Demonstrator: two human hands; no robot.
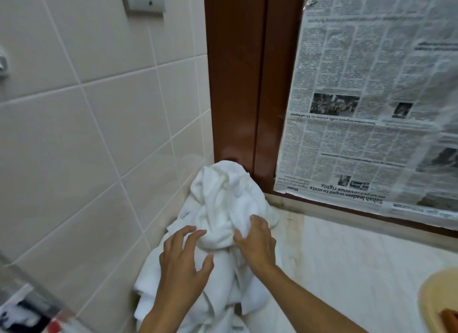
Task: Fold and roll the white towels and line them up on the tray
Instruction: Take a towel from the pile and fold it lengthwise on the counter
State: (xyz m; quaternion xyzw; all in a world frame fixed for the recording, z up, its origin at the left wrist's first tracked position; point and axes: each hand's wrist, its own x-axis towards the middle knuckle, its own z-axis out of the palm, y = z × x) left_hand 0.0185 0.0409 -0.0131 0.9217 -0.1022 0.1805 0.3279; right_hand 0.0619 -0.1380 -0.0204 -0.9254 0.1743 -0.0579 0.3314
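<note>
A heap of crumpled white towels [223, 203] lies piled in the corner where the tiled wall meets the brown window frame, spilling down over the counter toward me. A small label shows on one towel at the heap's left side. My right hand [255, 243] pinches a fold of towel on the right side of the heap, thumb and fingers curled into the cloth. My left hand [183, 260] hovers over the heap's lower left with fingers spread and bent, fingertips near or just touching the cloth. No tray shows.
A pale marble counter [359, 270] stretches to the right. The rim of a cream plastic basin [436, 305] shows at the lower right corner. Newspaper [371, 97] covers the window behind the counter. Beige wall tiles [86, 134] fill the left.
</note>
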